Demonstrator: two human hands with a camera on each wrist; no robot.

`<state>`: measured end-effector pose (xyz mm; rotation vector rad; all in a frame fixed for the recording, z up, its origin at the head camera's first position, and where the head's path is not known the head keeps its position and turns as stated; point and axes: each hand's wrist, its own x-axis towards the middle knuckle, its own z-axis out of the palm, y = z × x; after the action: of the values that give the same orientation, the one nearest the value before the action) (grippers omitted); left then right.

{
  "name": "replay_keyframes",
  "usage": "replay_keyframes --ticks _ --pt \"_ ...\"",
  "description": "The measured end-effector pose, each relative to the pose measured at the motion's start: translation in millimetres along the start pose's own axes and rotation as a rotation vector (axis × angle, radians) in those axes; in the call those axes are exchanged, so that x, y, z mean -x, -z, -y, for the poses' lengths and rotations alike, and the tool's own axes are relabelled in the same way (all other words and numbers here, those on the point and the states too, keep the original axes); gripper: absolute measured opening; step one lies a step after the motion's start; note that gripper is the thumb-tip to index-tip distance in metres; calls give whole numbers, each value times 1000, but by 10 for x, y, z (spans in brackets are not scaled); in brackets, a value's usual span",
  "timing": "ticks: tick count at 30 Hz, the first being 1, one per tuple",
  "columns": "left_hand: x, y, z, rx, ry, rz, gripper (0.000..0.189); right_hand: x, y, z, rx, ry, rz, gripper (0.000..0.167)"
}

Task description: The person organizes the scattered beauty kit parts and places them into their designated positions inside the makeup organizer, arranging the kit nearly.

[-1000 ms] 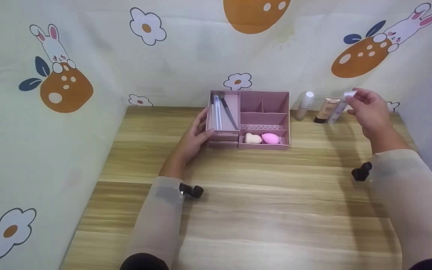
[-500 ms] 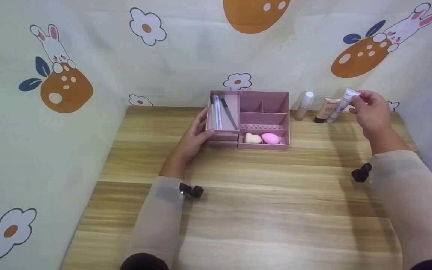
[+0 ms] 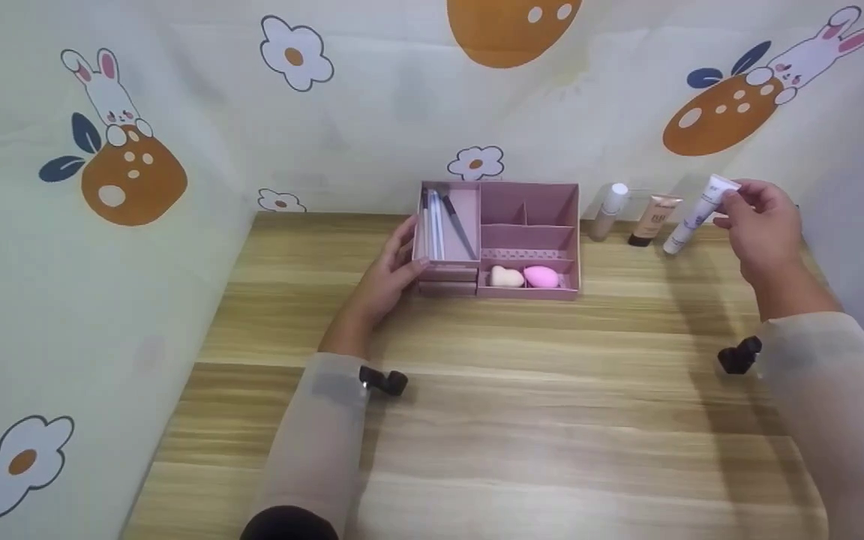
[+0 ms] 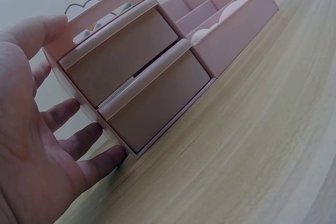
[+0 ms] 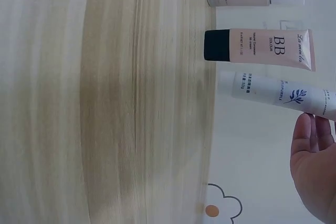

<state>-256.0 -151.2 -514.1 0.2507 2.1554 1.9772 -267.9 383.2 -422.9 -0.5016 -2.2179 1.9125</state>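
In the head view my left hand (image 3: 383,285) rests against the left side of a pink desktop organizer (image 3: 528,294). The left wrist view shows the thumb over its upper front edge and the fingers (image 4: 86,142) along the side wall, beside two drawers (image 4: 152,95). Over at the right, my right hand (image 3: 766,232) pinches a white squeeze tube (image 3: 694,217) by its flat top end, cap downward and tilted. Blue leaf print shows on this tube in the right wrist view. Left of it stands a beige BB cream tube (image 5: 257,45) with a black cap.
A white-capped makeup bottle (image 3: 609,214) stands between organizer and BB cream. Brushes and pencils (image 3: 436,225) lie in the organizer's left tray; a cream sponge (image 3: 506,277) and a pink sponge (image 3: 541,277) sit in its front compartment. A printed cloth (image 3: 372,135) backs the wooden table (image 3: 552,420).
My right hand has moved right with the white tube, widening the gap to the BB cream; more of the tube now shows. The left hand and organizer have stayed put.
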Motion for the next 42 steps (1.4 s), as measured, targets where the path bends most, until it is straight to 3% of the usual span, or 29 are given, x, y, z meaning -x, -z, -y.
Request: replay_keyframes --ticks 7,19,29,42 --pt "-3 -10 -14 -7 30 -10 79 145 4 42 -103 37 11 27" --pt "-14 -19 12 1 32 -4 80 354 -160 110 -173 113 81 29" --pt "-17 -19 22 0 -30 3 77 466 -509 212 -200 214 164 26" --pt "-11 0 17 5 5 1 82 465 -1039 412 -201 237 208 25"
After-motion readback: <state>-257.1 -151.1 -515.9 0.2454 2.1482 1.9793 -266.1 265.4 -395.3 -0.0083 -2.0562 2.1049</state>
